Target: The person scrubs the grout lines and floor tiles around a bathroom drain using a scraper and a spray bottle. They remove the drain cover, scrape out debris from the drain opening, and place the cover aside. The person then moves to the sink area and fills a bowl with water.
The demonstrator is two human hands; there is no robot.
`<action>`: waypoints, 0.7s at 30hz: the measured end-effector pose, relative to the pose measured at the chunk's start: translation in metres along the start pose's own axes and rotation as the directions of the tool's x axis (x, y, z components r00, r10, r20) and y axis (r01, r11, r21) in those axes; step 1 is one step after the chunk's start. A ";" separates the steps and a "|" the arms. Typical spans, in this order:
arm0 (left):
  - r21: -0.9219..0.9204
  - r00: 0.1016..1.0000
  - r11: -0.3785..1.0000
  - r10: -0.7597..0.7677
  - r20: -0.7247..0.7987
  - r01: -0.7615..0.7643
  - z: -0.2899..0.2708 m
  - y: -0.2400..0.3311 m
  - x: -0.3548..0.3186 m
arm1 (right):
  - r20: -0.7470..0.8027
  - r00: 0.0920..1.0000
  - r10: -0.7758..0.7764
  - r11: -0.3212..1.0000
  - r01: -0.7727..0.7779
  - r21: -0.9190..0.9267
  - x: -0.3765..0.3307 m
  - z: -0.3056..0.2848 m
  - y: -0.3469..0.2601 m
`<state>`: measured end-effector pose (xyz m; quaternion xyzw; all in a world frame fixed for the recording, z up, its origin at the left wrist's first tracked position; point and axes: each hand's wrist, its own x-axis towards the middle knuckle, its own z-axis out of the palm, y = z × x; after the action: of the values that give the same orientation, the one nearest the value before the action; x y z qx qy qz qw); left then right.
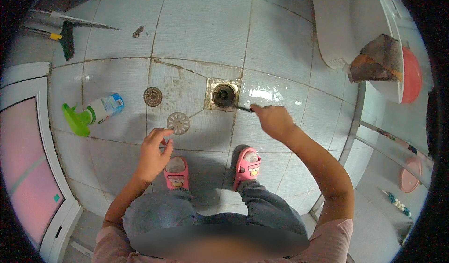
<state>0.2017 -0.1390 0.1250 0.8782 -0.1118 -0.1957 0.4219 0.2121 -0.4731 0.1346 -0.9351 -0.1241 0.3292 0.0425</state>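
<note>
My right hand [272, 119] is closed on a thin dark tool [243, 107] whose tip points into the open floor drain [224, 95]. Dirty grout and stains ring the square drain frame. My left hand [153, 153] hovers empty with fingers loosely apart, just below a round white drain strainer [178, 122] lying on the tiles. A second, darker round drain cover [153, 96] lies further up to the left. I squat over the tiles in pink slippers [247, 164].
A spray bottle [93, 113] with a green trigger lies on its side at the left. A squeegee [67, 39] lies at the far left. A white toilet base [336, 24] stands at the upper right, beside a red basin [411, 76]. A door frame [47, 169] borders the left.
</note>
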 end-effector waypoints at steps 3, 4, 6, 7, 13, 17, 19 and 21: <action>-0.028 1.000 1.000 -0.007 0.025 0.008 -0.001 0.002 0.000 | -0.017 0.998 0.062 0.971 -0.064 -0.230 0.006 -0.002 -0.002; -0.051 0.999 0.999 -0.016 0.039 0.018 0.000 0.003 -0.001 | -0.038 0.993 0.110 0.951 -0.116 -0.287 0.010 -0.008 0.002; -0.059 0.999 0.998 -0.027 0.044 0.030 0.000 0.004 -0.001 | -0.158 0.986 0.043 0.943 -0.092 -0.320 0.020 -0.025 0.006; -0.061 0.998 0.998 -0.031 0.046 0.034 -0.001 0.004 -0.001 | -0.162 0.987 0.010 0.928 -0.070 -0.365 0.025 -0.025 0.007; -0.019 0.999 0.999 0.042 0.034 -0.041 0.004 -0.001 0.001 | 0.028 0.995 0.092 0.979 -0.085 -0.184 0.003 0.009 -0.013; -0.046 1.000 0.999 -0.004 -0.003 0.004 0.000 -0.006 -0.002 | 0.122 0.984 0.131 0.980 -0.148 0.134 -0.009 0.010 -0.033; -0.039 1.000 0.999 -0.014 0.000 0.014 0.000 -0.004 -0.003 | 0.054 0.980 0.194 0.927 -0.201 0.316 -0.011 0.027 -0.030; -0.033 1.000 0.999 0.011 0.008 -0.011 0.002 -0.004 -0.003 | -0.009 0.968 0.250 0.887 -0.225 0.402 -0.009 0.045 -0.027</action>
<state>0.1985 -0.1365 0.1212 0.8697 -0.1153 -0.1990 0.4367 0.1716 -0.4491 0.1093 -0.9245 0.0620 0.3216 0.1949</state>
